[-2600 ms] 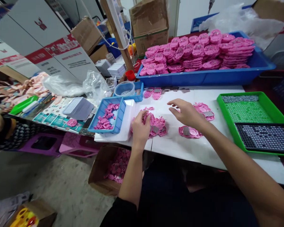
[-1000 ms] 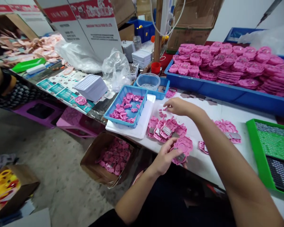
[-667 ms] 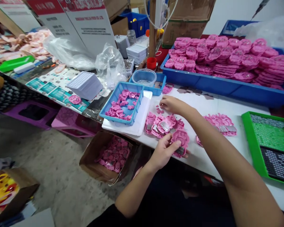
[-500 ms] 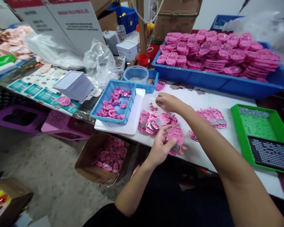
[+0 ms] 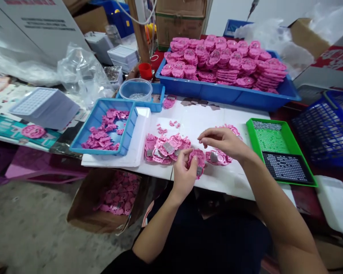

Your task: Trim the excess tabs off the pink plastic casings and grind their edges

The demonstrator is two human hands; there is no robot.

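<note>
My left hand is closed on a round pink plastic part with a grey metal plate, held just above the white table top. My right hand hovers right above it, fingers pinched together on something I cannot make out. A heap of the same pink parts lies to the left of my hands, and more pink parts lie under my right hand. A few small pink bits are scattered farther back.
A light blue tray of small pink pieces stands at left. A big blue bin stacked with pink parts is at the back. A green tray and a blue basket are at right. A cardboard box sits on the floor.
My right hand has come back from the small pink bits to just above the part in my left hand. The left hand lifted the part slightly. The camera swung right.
</note>
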